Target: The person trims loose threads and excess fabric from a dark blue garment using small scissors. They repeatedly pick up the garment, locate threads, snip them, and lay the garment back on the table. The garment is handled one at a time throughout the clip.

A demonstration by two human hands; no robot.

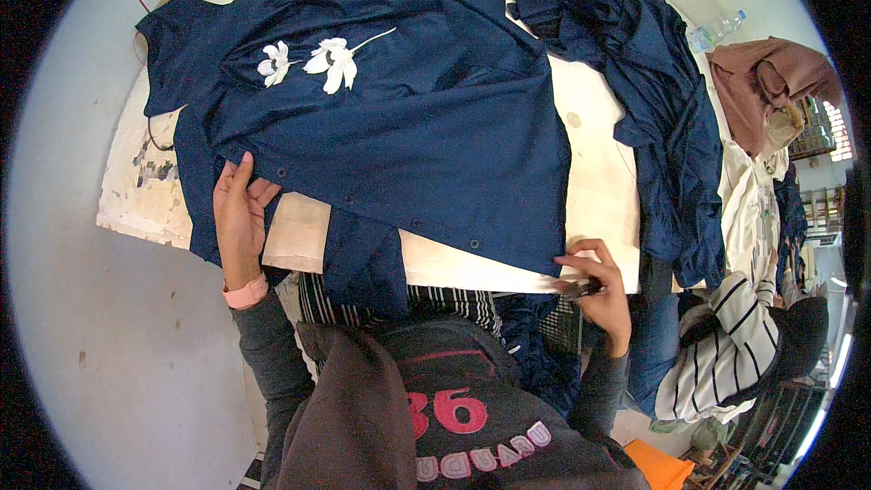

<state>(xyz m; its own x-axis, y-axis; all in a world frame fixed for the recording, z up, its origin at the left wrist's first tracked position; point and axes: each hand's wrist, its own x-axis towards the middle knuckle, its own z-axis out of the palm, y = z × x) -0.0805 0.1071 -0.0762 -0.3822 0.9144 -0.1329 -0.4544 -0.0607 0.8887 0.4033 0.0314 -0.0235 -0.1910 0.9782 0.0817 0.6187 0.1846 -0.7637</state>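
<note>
A navy blue buttoned garment [435, 150] with white flower motifs [333, 64] lies spread over a pale table [592, 150]. Near its buttoned edge on the left, my left hand [243, 211] pinches the cloth between thumb and fingers. My right hand [599, 279] is at the garment's lower right corner, its index finger touching the cloth; within the fingers sits a small dark metallic tool [582, 287], blurred, perhaps thread snips. A strip of the same navy cloth [364, 258] hangs over the table's near edge.
More crumpled navy garments [653, 116] lie along the table's right side. Beyond them are a plastic bottle [718, 30] and a person in a brown head covering [772, 82]. Another person in a striped top [721, 354] is at the right. A wall [102, 327] borders the left.
</note>
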